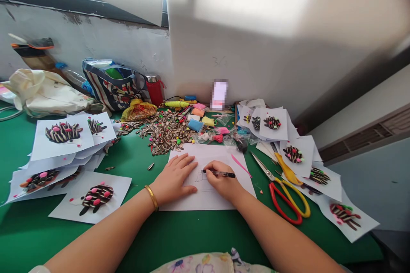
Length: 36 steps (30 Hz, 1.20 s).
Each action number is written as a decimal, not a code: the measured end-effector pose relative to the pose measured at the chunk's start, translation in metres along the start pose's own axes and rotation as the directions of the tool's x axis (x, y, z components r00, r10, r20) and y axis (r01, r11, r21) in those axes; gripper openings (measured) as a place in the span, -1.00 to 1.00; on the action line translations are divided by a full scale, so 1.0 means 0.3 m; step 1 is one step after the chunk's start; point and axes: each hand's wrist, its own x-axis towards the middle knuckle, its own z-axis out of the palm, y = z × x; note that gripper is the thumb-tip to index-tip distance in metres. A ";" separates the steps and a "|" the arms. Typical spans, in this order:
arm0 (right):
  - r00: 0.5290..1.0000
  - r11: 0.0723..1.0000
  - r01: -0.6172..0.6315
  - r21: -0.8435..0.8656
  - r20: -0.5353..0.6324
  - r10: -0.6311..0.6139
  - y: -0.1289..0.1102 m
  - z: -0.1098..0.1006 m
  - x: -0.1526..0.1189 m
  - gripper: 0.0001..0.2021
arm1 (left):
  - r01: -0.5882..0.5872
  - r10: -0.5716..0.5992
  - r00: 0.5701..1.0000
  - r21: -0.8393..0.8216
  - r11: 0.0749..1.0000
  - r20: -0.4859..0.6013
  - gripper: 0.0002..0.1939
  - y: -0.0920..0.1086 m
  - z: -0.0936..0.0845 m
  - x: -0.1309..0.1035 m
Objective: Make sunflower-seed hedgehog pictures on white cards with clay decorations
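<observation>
Head view, looking down at a green bench (179,234) crowded with craft materials. At the centre lies a white sheet of paper (208,200), flat and square to the person. The left hand (174,179) rests palm down on the sheet's left part, fingers spread and holding nothing, apparently pinning the paper so it does not slide; a gold bangle (151,197) circles that wrist. The right hand (222,183) has its grip closed around a black pen (221,174), tip touching the paper beside a faint pencil-like outline (too small to make out what it shows).

Just right of the sheet lie scissors with red and yellow handles (286,196), blades shut, within easy reach of the pen hand. Behind the paper is a loose heap of striped sunflower seeds (165,130), with small blocks of coloured clay (200,119) beside it. On both sides, finished sheets showing seed-and-clay hedgehogs (62,132) are stacked or fanned out, away from the working area. A striped bag (109,83) stands against the wall.
</observation>
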 end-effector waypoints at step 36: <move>0.999 1.000 -0.022 0.020 -0.030 0.022 0.013 -0.003 0.001 -0.84 | -0.011 0.011 1.000 0.001 1.000 -0.020 -0.21 -0.001 0.005 0.000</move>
